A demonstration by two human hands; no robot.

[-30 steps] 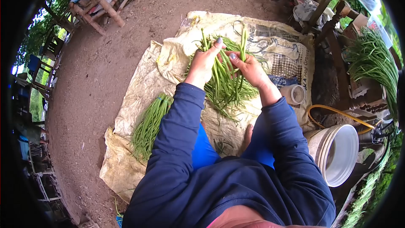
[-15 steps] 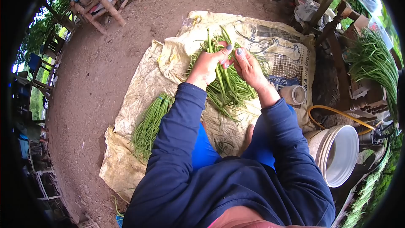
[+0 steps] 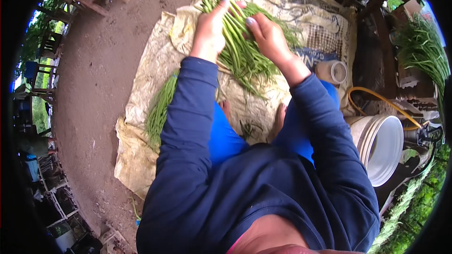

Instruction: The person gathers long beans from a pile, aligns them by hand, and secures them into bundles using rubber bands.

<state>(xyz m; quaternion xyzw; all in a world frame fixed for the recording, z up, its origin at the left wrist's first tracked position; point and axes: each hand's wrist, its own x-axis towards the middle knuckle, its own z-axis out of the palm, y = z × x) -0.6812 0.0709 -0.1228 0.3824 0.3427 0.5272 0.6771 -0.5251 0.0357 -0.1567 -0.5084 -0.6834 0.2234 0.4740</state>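
Observation:
A bunch of long green string beans (image 3: 235, 35) fans out between my two hands over the sack sheet. My left hand (image 3: 212, 29) is wrapped around it near the upper ends, thumb pointing up. On the other side my right hand (image 3: 269, 35) grips the same beans, thumb on top and its other fingers mostly hidden behind them. More loose beans (image 3: 282, 21) lie on the sheet beyond my right hand. Left of my left forearm rests a separate bundle of beans (image 3: 160, 113), tied with something bluish at its top and partly covered by my sleeve.
The spread sack sheet (image 3: 146, 84) lies on bare dirt. To my right stand a small tub (image 3: 338, 72), a large white bucket (image 3: 383, 150) and a yellow-orange hose (image 3: 376, 99). Further right, more beans (image 3: 421, 51) hang over a wooden bench. Wooden furniture (image 3: 87, 0) stands far left.
My hands have moved farther apart and away from me. They were close together with a few beans between the fingers; now they hold a fuller bunch. The camera view has shifted.

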